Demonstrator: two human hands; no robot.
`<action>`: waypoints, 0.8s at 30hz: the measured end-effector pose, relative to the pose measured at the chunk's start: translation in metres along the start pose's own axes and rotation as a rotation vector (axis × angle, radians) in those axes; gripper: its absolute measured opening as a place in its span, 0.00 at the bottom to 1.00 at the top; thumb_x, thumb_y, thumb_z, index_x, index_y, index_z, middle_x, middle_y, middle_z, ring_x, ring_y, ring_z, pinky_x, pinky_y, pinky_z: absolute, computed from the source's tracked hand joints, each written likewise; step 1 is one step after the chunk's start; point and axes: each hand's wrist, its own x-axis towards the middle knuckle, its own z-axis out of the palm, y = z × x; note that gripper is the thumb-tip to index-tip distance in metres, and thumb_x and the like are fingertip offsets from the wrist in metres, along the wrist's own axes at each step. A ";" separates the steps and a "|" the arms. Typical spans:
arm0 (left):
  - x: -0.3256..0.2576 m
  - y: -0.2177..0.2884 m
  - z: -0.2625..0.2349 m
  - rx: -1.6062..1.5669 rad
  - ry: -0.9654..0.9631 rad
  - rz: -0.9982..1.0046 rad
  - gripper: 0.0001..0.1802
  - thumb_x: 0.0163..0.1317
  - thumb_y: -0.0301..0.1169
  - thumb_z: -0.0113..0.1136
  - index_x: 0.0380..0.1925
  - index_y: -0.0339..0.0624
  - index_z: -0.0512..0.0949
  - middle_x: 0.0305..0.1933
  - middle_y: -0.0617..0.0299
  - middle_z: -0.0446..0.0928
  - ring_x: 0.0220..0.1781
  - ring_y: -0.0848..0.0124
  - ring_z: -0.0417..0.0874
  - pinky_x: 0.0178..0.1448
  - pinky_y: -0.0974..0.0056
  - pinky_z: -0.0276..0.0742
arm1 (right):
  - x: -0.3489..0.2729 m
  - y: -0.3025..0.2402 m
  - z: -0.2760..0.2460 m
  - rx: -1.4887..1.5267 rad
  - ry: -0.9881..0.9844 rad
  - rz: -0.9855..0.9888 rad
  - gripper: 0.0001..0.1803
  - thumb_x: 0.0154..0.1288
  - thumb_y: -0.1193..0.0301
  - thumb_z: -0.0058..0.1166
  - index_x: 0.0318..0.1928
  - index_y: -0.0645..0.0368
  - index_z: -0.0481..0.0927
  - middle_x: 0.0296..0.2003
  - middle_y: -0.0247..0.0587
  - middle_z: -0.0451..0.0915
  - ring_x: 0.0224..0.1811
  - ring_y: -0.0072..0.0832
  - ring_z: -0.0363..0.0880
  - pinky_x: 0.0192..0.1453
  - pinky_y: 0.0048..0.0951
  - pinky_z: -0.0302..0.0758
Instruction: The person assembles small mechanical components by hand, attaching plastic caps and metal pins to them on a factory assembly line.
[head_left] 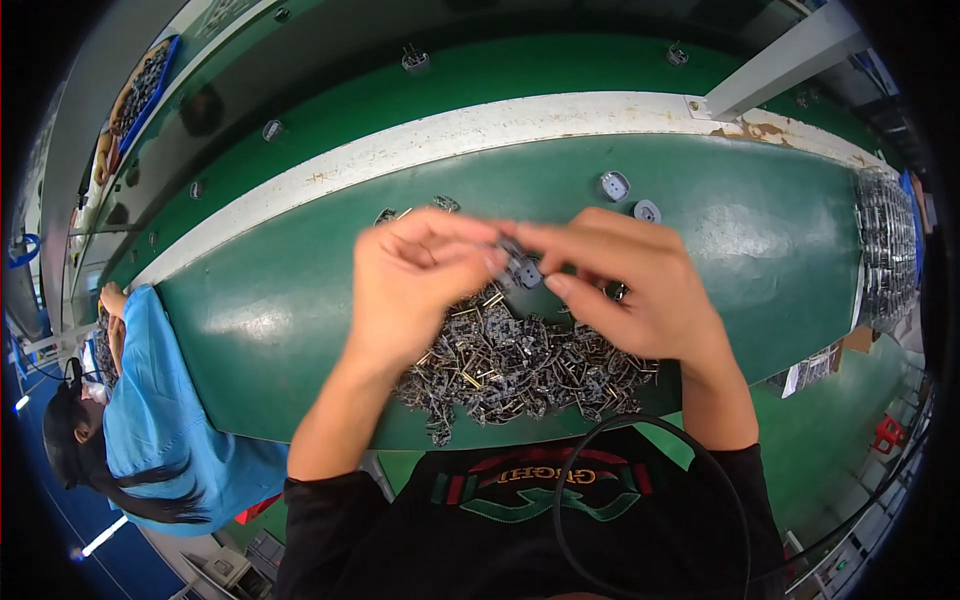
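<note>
Above the middle of the green table (270,310), both my hands meet at a small dark grey plastic part (524,270) with holes in its face. My left hand (415,280) pinches it from the left, its fingertips slightly blurred. From the other side my right hand (635,285) grips it between thumb and fingers. Right below lies a heap of small dark parts with brass-coloured pins (530,365), partly covered by my hands. Beyond my right hand stand a light grey rounded housing (614,186) and a round grey piece (647,212).
A white ledge (450,132) borders the table's far side; behind it, a green belt (340,95) carries scattered parts. A metal post (785,65) rises at the far right. Stacked clear trays (886,250) fill the right end. At left sits a person in blue (165,400). A black cable (566,500) loops before me.
</note>
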 end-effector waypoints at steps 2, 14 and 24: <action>0.026 0.009 -0.011 0.090 0.065 0.077 0.09 0.58 0.15 0.65 0.39 0.29 0.81 0.45 0.46 0.85 0.45 0.67 0.87 0.56 0.63 0.82 | -0.006 0.005 -0.012 0.050 -0.043 0.143 0.11 0.54 0.78 0.63 0.40 0.59 0.84 0.28 0.36 0.79 0.28 0.33 0.77 0.31 0.32 0.75; 0.175 0.016 -0.118 1.098 0.637 0.311 0.12 0.53 0.34 0.70 0.35 0.39 0.86 0.35 0.51 0.87 0.41 0.57 0.88 0.48 0.58 0.81 | -0.016 0.000 -0.006 -0.460 -0.410 -0.010 0.13 0.55 0.80 0.57 0.41 0.55 0.85 0.32 0.36 0.77 0.39 0.36 0.76 0.47 0.36 0.73; 0.113 0.042 -0.187 1.614 0.625 0.341 0.18 0.57 0.33 0.64 0.48 0.42 0.83 0.45 0.50 0.82 0.51 0.50 0.78 0.61 0.53 0.72 | -0.004 0.002 -0.004 -0.026 -0.065 0.144 0.10 0.57 0.85 0.58 0.40 0.62 0.84 0.34 0.39 0.78 0.29 0.29 0.78 0.31 0.29 0.73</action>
